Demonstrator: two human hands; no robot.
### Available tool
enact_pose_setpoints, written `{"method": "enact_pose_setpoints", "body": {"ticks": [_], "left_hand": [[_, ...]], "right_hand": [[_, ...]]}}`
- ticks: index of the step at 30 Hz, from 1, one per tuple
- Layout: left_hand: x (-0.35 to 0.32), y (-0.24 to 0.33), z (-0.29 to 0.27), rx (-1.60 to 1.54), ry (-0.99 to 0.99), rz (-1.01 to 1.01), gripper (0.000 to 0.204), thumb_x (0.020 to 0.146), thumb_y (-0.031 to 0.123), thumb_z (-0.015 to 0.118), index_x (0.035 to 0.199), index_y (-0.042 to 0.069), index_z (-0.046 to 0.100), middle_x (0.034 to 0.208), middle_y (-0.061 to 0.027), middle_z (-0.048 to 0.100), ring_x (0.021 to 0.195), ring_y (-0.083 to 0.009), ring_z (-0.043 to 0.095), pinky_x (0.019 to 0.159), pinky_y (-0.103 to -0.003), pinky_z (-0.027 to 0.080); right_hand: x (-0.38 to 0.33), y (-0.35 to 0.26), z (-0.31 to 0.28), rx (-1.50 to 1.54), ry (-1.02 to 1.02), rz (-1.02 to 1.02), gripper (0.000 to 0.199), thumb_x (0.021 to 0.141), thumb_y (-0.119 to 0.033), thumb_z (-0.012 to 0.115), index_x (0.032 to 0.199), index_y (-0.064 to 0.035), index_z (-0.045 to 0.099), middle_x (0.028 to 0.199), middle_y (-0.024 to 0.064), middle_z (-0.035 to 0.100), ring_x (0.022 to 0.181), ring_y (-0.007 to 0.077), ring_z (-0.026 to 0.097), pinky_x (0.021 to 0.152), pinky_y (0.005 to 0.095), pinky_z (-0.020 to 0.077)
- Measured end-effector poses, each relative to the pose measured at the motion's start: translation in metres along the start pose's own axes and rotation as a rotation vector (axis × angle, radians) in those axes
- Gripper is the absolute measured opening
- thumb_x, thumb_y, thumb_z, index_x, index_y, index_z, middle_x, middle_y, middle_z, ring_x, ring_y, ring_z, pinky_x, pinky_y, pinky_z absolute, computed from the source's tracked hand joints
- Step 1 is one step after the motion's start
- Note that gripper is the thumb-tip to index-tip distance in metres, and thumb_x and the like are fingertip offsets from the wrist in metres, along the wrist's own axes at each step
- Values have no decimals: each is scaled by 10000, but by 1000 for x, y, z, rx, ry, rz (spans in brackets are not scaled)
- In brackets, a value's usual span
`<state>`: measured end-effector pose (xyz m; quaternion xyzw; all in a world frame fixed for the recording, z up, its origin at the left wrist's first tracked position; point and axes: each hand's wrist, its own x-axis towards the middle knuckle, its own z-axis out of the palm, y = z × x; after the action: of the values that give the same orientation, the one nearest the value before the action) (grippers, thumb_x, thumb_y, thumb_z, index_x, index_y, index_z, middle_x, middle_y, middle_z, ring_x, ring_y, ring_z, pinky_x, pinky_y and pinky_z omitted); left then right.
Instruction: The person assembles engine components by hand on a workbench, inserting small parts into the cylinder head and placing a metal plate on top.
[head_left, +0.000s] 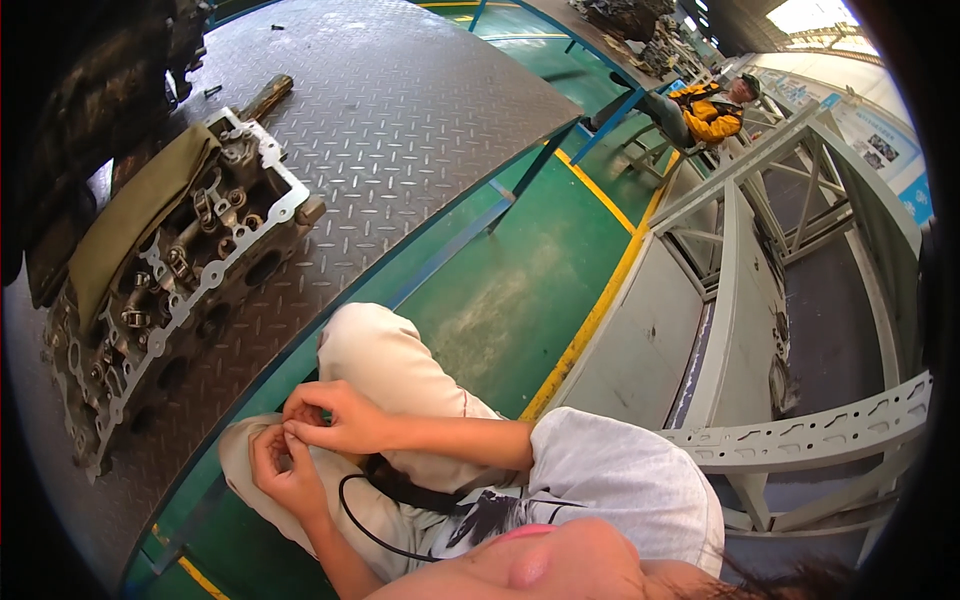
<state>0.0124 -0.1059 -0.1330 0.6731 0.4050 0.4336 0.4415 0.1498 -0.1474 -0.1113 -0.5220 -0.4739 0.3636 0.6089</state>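
Note:
My left hand (285, 472) and my right hand (338, 415) meet above my lap, just off the table edge. Their fingertips are pinched together, the thumbs and index fingers touching. Whatever may be between them is hidden or too small to make out. Beyond my hands, an engine cylinder head (190, 270) lies on the metal table (400, 90), its valve-train parts facing up. A folded olive cloth (140, 225) is draped along its far side. Neither hand touches the cylinder head or the table.
A dark engine assembly (95, 90) stands at the far left. A worn wooden piece (268, 97) and a small bolt (212, 91) lie behind the cylinder head. A grey metal frame (735, 300) stands at right. A seated person (712, 112) is farther back. A black cable (350, 510) loops beside my left forearm.

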Motion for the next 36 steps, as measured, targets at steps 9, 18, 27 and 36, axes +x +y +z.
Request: {"method": "enact_pose_setpoints", "body": {"ticks": [9, 18, 27, 36], "left_hand": [[5, 12, 0, 210, 85, 130, 53, 843, -39, 602, 894, -35, 587, 774, -52, 536, 653, -111, 502, 558, -216, 420], [116, 67, -69, 510, 438, 713, 84, 754, 19, 577, 788, 25, 501, 735, -94, 493, 682, -247, 484, 656, -349, 425], [195, 80, -86, 680, -71, 442, 98, 800, 60, 568, 846, -6, 512, 838, -111, 537, 771, -217, 531, 722, -296, 434], [220, 73, -84, 762, -332, 480, 150, 754, 126, 592, 852, 14, 564, 826, -122, 557, 851, -273, 525, 756, -367, 435]], "right_hand": [[8, 4, 4, -159, -50, -107, 140, 797, -73, 682, 914, -15, 633, 803, 103, 598, 679, 207, 590, 591, 299, 469], [174, -93, -68, -1041, 307, -1010, 333, 799, -163, 673, 1090, -16, 605, 1041, 152, 640, 993, 344, 593, 895, 429, 443], [217, -78, -39, -1074, -319, -625, 275, 815, -273, 688, 964, -49, 633, 877, 134, 668, 811, 295, 634, 814, 377, 468], [230, -72, -35, -1049, -402, -424, 292, 734, -238, 754, 953, -66, 667, 892, 105, 680, 834, 275, 647, 755, 364, 503]]}}
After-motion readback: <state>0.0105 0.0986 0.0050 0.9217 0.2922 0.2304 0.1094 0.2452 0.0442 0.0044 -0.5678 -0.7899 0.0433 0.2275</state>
